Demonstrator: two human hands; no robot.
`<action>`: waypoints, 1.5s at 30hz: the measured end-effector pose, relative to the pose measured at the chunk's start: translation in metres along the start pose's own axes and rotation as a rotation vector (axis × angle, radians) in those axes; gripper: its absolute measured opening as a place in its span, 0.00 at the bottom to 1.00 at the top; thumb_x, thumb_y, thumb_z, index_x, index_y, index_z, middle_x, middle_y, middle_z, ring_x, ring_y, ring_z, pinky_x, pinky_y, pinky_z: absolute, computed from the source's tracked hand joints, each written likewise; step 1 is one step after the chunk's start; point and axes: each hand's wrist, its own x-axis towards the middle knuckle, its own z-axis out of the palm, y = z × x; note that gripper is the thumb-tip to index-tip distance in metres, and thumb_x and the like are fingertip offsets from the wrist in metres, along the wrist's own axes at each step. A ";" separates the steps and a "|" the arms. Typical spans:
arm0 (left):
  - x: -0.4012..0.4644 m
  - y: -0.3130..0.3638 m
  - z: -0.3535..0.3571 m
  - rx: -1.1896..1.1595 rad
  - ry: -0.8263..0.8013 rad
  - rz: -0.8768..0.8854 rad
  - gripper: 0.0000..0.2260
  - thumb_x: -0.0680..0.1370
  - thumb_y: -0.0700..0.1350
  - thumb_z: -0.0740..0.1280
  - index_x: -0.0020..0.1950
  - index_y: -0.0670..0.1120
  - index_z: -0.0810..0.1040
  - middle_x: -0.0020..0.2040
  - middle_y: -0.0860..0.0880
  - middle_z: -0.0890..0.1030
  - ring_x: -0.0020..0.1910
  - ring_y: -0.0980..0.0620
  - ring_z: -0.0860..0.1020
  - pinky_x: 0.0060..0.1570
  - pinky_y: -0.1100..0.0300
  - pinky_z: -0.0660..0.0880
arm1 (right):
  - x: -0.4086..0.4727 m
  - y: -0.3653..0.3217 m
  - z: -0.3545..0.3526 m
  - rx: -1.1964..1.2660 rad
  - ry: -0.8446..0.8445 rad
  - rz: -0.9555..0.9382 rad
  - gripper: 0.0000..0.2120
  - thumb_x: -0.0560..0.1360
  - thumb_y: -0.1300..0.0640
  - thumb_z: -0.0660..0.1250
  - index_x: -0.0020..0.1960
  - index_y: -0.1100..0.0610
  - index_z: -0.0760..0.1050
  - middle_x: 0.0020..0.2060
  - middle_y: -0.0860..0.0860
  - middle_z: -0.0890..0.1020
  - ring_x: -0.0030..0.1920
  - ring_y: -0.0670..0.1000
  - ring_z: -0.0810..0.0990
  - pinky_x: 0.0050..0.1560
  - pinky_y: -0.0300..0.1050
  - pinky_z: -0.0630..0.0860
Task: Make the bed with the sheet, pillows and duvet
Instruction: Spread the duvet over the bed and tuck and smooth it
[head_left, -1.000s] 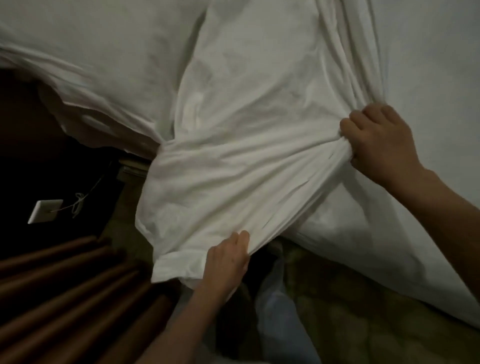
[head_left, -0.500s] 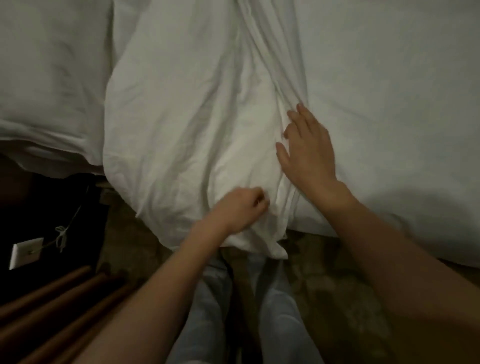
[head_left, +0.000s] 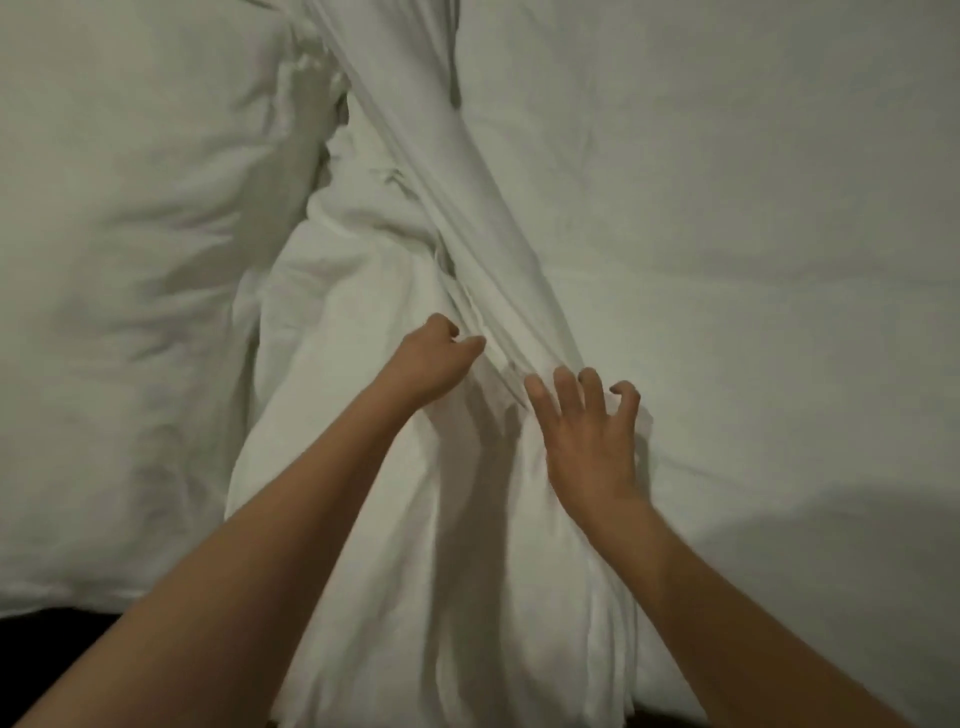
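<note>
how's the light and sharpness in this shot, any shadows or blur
Head view: dim, greenish light; both forearms cast soft shadows on the bunched sheet; a broad shadow darkens the bed at lower right; the right hand and left hand are slightly motion-blurred; wide-angle bending near the edges.

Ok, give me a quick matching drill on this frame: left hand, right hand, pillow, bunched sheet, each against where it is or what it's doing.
Things:
1. left hand
2. right hand
3. pillow
4. bunched sheet

Places or states:
A. lies at the far left of the bed
B. fingers spread and bent, on the fabric at the flat area's edge
C. runs as a ridge of folds down the middle
D. curled, pinching a fold

Pairs: 1-D, 2-B, 3-A, 4-C
</note>
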 end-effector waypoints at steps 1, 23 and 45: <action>0.019 0.000 -0.004 -0.089 -0.004 -0.011 0.22 0.77 0.55 0.63 0.59 0.37 0.74 0.55 0.41 0.79 0.55 0.41 0.77 0.52 0.55 0.73 | 0.019 -0.001 0.001 -0.002 0.024 -0.029 0.41 0.56 0.63 0.65 0.68 0.53 0.57 0.59 0.55 0.64 0.60 0.58 0.66 0.57 0.59 0.65; 0.250 0.012 -0.094 -0.115 0.291 0.307 0.22 0.81 0.53 0.57 0.75 0.53 0.61 0.70 0.54 0.68 0.67 0.54 0.68 0.68 0.55 0.65 | 0.352 0.158 -0.128 0.971 0.324 0.175 0.23 0.64 0.60 0.62 0.51 0.35 0.74 0.41 0.39 0.79 0.37 0.38 0.79 0.41 0.42 0.78; 0.344 0.189 -0.141 -0.256 0.443 0.373 0.21 0.79 0.47 0.58 0.26 0.44 0.72 0.26 0.47 0.75 0.31 0.45 0.77 0.43 0.53 0.76 | 0.414 0.104 -0.035 0.517 0.036 0.146 0.13 0.82 0.50 0.54 0.46 0.55 0.73 0.39 0.52 0.78 0.41 0.56 0.77 0.42 0.46 0.67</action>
